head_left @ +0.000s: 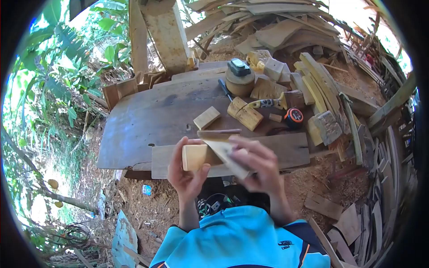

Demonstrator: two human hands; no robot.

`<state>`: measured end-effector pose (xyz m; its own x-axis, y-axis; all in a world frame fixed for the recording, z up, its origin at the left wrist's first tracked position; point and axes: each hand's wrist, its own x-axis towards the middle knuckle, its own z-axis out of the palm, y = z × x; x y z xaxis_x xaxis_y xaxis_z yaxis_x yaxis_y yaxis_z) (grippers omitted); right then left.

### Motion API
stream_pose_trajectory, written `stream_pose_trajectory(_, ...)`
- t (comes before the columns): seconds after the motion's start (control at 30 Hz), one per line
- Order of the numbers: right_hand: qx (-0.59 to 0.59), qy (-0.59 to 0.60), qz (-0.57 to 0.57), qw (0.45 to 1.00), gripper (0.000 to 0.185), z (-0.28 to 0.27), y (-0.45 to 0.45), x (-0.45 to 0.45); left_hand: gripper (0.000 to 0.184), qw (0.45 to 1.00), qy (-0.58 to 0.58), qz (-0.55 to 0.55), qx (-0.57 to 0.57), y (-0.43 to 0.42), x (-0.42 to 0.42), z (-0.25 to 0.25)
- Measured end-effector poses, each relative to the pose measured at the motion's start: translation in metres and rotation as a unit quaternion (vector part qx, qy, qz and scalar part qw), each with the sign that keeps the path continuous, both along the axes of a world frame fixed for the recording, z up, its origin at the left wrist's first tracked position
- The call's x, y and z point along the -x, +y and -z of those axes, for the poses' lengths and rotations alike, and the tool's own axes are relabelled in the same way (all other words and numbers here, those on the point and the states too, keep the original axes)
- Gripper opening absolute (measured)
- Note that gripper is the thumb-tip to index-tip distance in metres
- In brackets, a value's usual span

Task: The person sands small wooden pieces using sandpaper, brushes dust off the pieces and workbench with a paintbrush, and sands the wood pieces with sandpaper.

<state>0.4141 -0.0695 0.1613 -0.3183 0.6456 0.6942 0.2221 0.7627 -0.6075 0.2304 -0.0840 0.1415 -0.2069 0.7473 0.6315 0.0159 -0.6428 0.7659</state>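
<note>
My left hand [184, 175] is closed around a pale wooden block [194, 157], thumb along its lower edge and fingers on its far left side. My right hand [260, 161], slightly blurred, grips a folded sheet [222, 148] that looks like sandpaper, pale on the face turned to me with a brownish edge. The sheet slants against or just over the block's right side; whether they touch I cannot tell. Just beyond both hands, a small wooden block [207, 118] and a rounded wooden piece [245, 114] lie on the wooden table [147, 114].
A tape measure [294, 117], a paintbrush [268, 102] and a round wooden piece [240, 82] with a dark device on top stand farther back. Wooden offcuts [315, 85] crowd the table's right side. A loose plank [290, 149] runs along the near edge. Wood scraps pile at right.
</note>
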Motion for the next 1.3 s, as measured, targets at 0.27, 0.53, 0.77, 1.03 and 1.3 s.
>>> stream_pose_trajectory(0.27, 0.069, 0.068, -0.007, 0.995, 0.046, 0.007, 0.007, 0.039, 0.032, 0.993, 0.023, 0.064, -0.1, 0.014, -0.02, -0.031)
stream_pose_trajectory(0.53, 0.052, 0.122, 0.022, 0.991, 0.035, 0.003, -0.001, 0.047, 0.025, 0.991, -0.118, 0.009, -0.055, 0.015, -0.042, -0.045)
stream_pose_trajectory(0.77, 0.109, 0.101, 0.026, 0.989, 0.032, 0.036, 0.012, 0.034, 0.02, 0.974, -0.214, 0.04, -0.068, 0.028, -0.034, -0.044)
stream_pose_trajectory(1.03, 0.136, 0.1, 0.072, 0.983, 0.028, 0.066, 0.017, 0.02, 0.017, 0.976, -0.203, 0.048, -0.068, 0.05, -0.032, -0.048)
stream_pose_trajectory(1.3, 0.103, 0.14, 0.021, 0.985, 0.031, 0.013, 0.012, 0.032, 0.02, 0.976, -0.158, 0.134, -0.07, 0.062, -0.049, -0.055)
